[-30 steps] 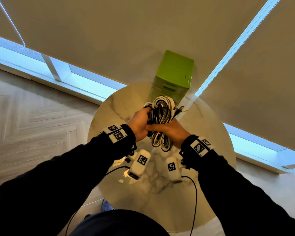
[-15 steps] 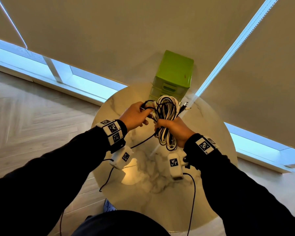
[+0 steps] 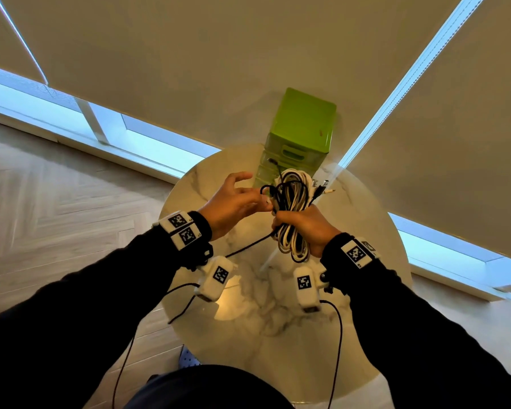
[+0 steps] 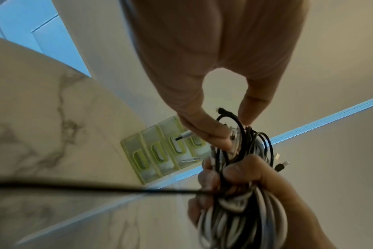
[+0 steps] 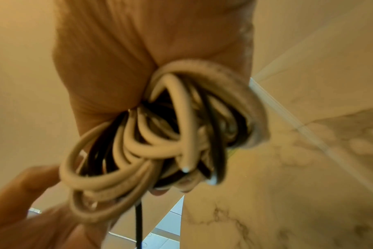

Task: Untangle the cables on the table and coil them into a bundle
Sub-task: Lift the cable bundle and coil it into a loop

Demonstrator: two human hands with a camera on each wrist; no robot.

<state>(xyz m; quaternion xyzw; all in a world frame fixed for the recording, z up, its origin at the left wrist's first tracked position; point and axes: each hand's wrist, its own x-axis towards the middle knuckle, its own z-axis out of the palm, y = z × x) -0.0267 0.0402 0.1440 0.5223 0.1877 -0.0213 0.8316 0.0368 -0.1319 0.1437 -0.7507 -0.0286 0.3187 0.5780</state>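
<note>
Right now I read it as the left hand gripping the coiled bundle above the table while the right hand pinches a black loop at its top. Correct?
Not quite: the hands are swapped. The right hand grips the coiled bundle above the table, and the left hand pinches the black loop at its top. The head view shows which hand is which; the left wrist view shows the pinch.

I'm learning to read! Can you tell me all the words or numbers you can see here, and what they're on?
No words or numbers can be read here.
Wrist tags and: black-and-white square code patterns; tiny marks at their edges are too small to read.
White camera boxes and: code patterns only.
Green drawer box: no label visible.
</note>
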